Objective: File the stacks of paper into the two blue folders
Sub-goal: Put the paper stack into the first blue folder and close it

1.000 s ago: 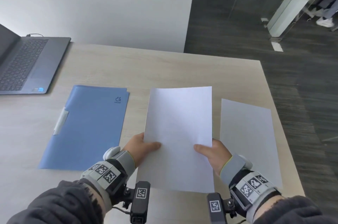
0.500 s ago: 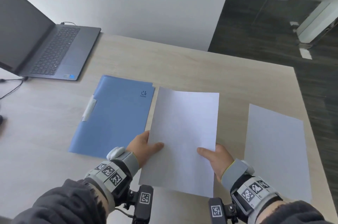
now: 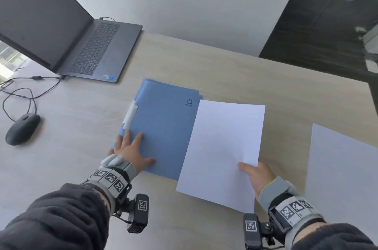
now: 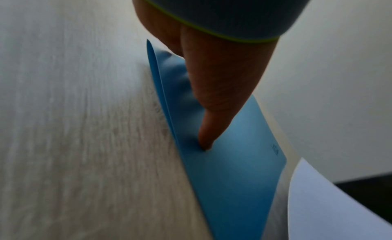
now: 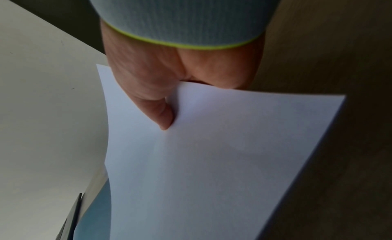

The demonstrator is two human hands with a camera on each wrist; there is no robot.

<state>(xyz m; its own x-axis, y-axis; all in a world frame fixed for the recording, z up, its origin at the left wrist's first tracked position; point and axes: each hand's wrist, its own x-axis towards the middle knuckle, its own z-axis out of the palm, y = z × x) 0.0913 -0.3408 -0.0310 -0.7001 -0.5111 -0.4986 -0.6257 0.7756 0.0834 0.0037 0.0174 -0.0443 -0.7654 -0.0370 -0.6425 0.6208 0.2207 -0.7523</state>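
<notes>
A blue folder [image 3: 163,127] with a white spine label lies closed on the wooden table; a second blue edge shows just beneath it. My left hand [image 3: 131,149] lies flat on its near left corner, fingers spread; in the left wrist view the thumb [image 4: 210,119] presses the blue folder [image 4: 229,176]. My right hand [image 3: 254,174] pinches the near right corner of a white paper stack [image 3: 223,151], which overlaps the folder's right edge. The right wrist view shows the thumb [image 5: 157,109] on top of the paper stack [image 5: 212,168]. A second paper stack [image 3: 343,178] lies at the right.
An open laptop [image 3: 67,31] stands at the back left, its cable running to a black mouse [image 3: 22,129] at the left. The table's right edge [image 3: 373,102] drops to a dark floor.
My left hand has let go of the paper stack and moved left onto the folder. The right hand alone now holds the stack, shifted left over the folder's edge. The view swung left.
</notes>
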